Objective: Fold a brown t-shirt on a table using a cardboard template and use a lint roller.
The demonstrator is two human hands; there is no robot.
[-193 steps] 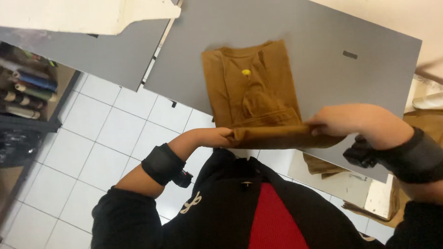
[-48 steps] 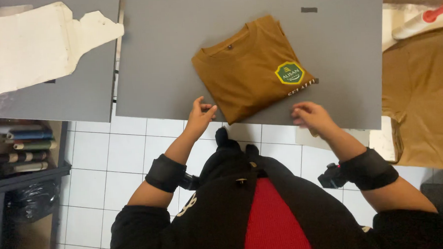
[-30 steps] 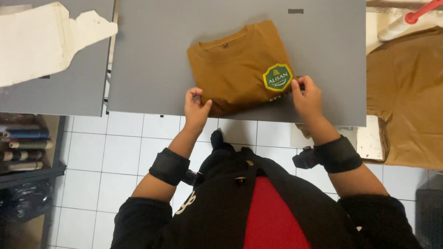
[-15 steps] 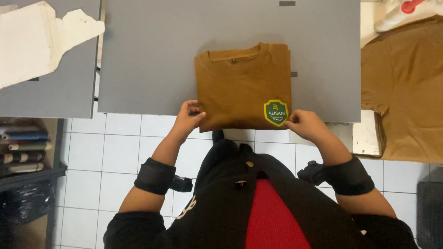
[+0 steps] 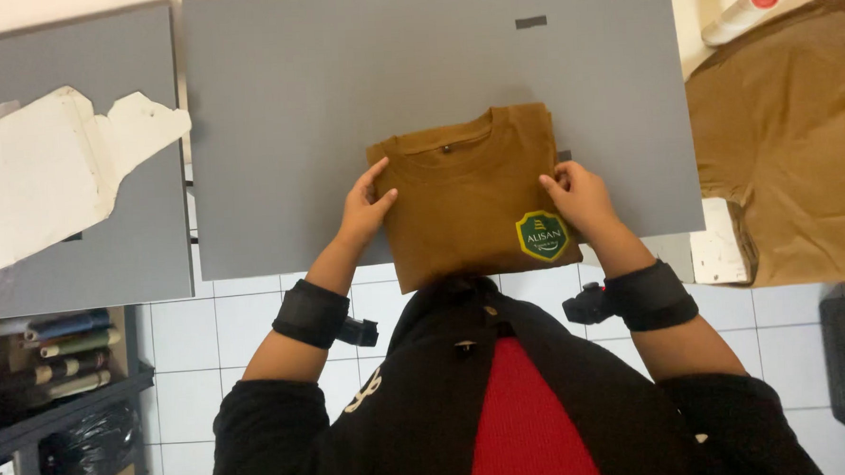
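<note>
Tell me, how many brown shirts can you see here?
2. One folded shirt lies on the grey board, held at its sides by the left hand and right hand. Another brown shirt lies spread at the right; more may be hidden beneath it.

Bright, even light; sharp, shadowless.

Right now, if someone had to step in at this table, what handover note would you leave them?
Left hand: flat on the left edge of the folded brown shirt, not gripping.
Right hand: resting on its right edge, beside the green badge.
Shirt: folded into a rectangle, collar away from the person, on the grey board, near edge overhanging.
More brown cloth lies unfolded at right.
Done: the folding. Left: not shown.
</note>
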